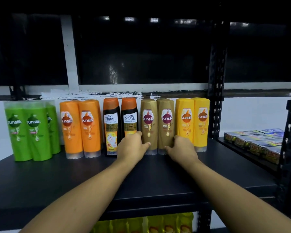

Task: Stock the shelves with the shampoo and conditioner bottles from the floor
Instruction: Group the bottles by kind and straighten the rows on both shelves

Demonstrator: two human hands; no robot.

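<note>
- Head view: two glossy gold plastic bottles [149, 126] stand upright, touching, on the matte black shelf [74, 174].
- Left hand [133, 145], arm outstretched, curls round the left one's base.
- Right hand [183, 147] grips the right one's.

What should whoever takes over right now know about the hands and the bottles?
Left hand and right hand: each grips an outer side of the two gold-brown plastic Sunsilk bottles, standing on the black shelf board.
Done: green wrapped bottle pack, orange plastic bottles, black-and-orange Safi Shayla bottles and yellow plastic bottles stand in one row.
To do: release the gold-brown pair, probably once aligned; the floor is out of view, so remaining stock is unknown.
</note>
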